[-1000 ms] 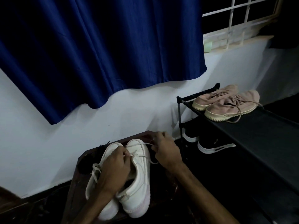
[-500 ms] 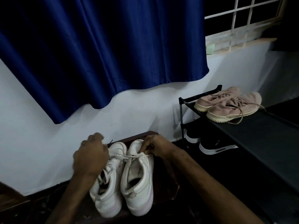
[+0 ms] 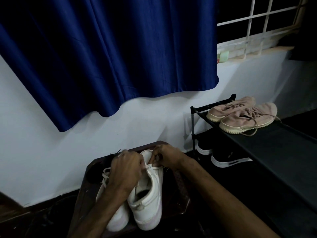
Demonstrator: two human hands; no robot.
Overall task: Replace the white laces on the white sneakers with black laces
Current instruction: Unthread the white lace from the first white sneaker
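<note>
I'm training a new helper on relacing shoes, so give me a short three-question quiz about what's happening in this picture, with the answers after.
1. True or false: the pink sneakers sit on the top shelf of the black rack.
2. Which shoe do the left hand and right hand work on? A: the right-side white sneaker. B: the left-side white sneaker. C: a black sneaker.
3. Fill in: the right hand pinches a white ____.
Key: 1 true. 2 A. 3 lace.

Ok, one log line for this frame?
phase: removing white lace | left hand: pinches lace | right hand: pinches lace | shoe: right-side sneaker | other sneaker: white-laced
</note>
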